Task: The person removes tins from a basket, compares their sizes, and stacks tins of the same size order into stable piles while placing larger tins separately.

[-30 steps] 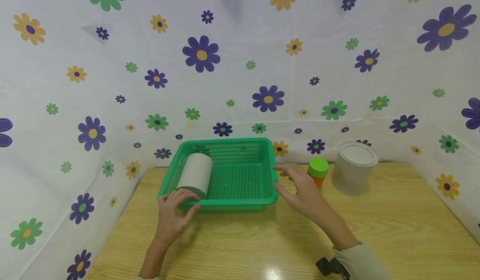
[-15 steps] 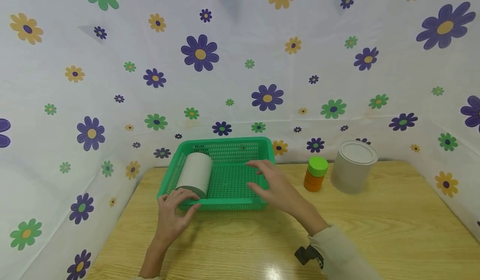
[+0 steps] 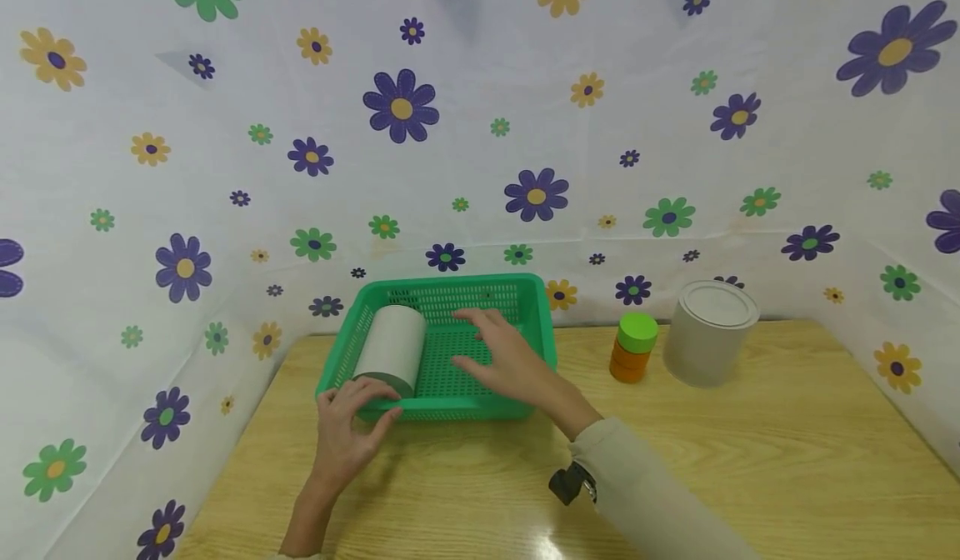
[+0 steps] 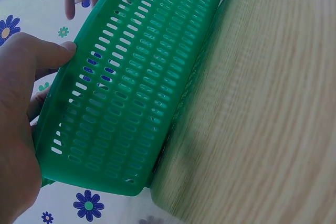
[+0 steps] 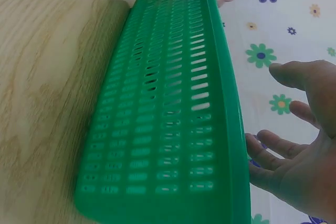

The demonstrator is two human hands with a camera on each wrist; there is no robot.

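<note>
On the wooden table lies a green plastic basket (image 3: 540,327) with slotted walls. Inside it, along the left side, a white cylinder (image 3: 392,347) lies on its side; its near end is partly hidden. My left hand (image 3: 348,427) grips the basket's front rim near the left corner, with its thumb (image 4: 58,53) against the rim in the left wrist view. Over the basket's right half hovers my right hand (image 3: 510,360), fingers apart and holding nothing. The right wrist view has this hand (image 5: 304,145) beyond the green rim, thumb and fingers spread.
To the right of the basket stands a small orange jar (image 3: 628,362) with a bright green lid. Beside that jar is a larger whitish can (image 3: 708,339) with a round lid. A flower-printed white cloth (image 3: 480,160) rises behind and at both sides of the table.
My right hand has moved left, from the basket's right edge to above its interior, uncovering the orange jar. The left hand and the basket stay in place.
</note>
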